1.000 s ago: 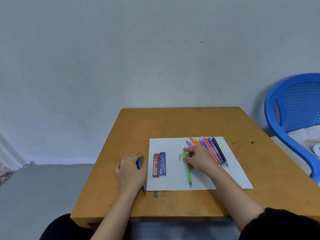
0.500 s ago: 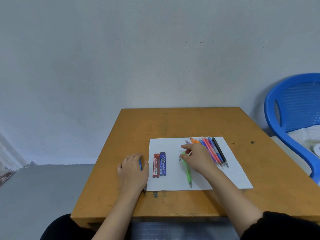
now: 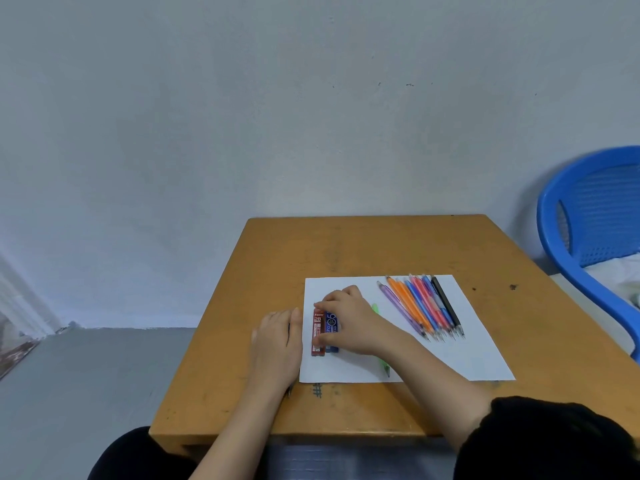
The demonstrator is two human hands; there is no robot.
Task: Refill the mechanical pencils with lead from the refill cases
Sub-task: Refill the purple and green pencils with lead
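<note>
Right fingers (image 3: 334,298) pinch refill cases (image 3: 317,329) | paper (image 3: 450,358), wooden table (image 3: 363,244) | blue chair (image 3: 550,216)

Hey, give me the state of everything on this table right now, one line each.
Refill cases: flat on the paper, side by side, pinched end to end by the right hand.
Green pencil: lying on the paper, partly under the right forearm.
Pencil row: lying untouched, tips toward the person.
Left hand: flat on the table, covering a pencil.
</note>
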